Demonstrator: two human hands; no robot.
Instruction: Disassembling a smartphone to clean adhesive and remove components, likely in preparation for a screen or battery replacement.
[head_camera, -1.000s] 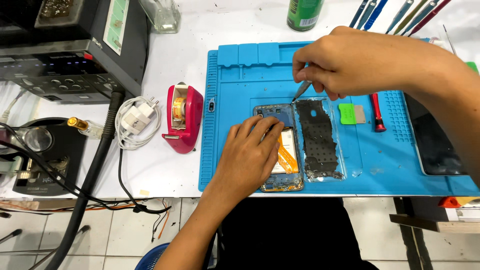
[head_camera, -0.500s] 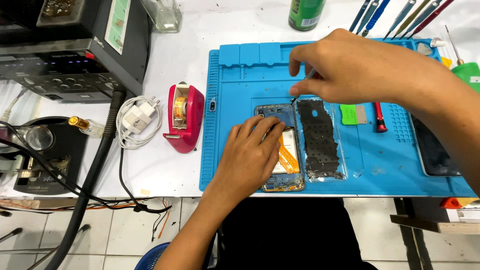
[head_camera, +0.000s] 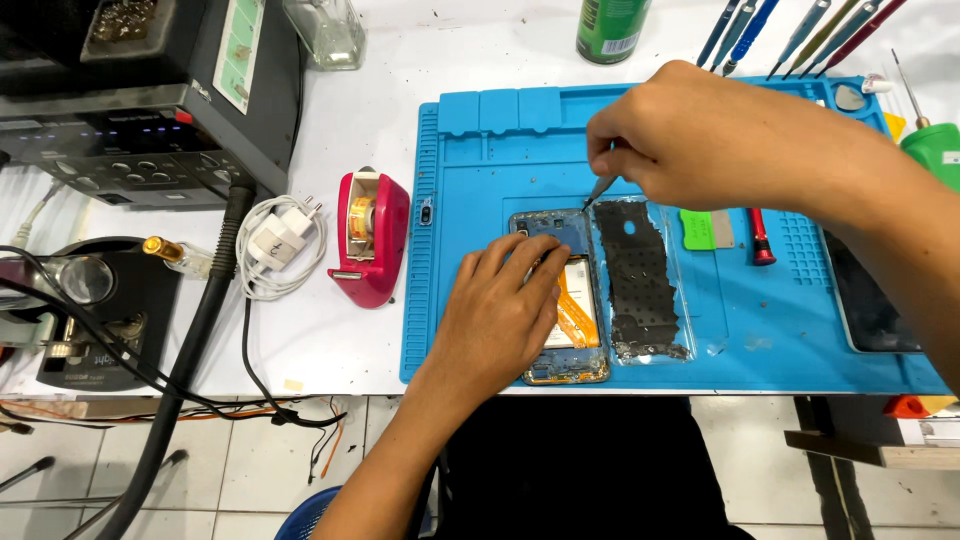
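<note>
Since half a second ago, the right hand (head_camera: 700, 135) has drawn back a little toward the top of the opened phone, its tweezers (head_camera: 601, 189) now showing below the fingers. Nearest, the left hand (head_camera: 497, 318) lies flat on the opened phone (head_camera: 577, 300), fingers spread and pressing it onto the blue mat (head_camera: 480, 180). Beyond it, the right hand's fingers pinch the tweezers, their tip at the phone's upper right corner. Just beside lies the removed back panel (head_camera: 640, 280). A red screwdriver (head_camera: 760, 238) and green card (head_camera: 698, 228) lie under the right forearm; the pink tape dispenser (head_camera: 372, 238) stands left of the mat.
</note>
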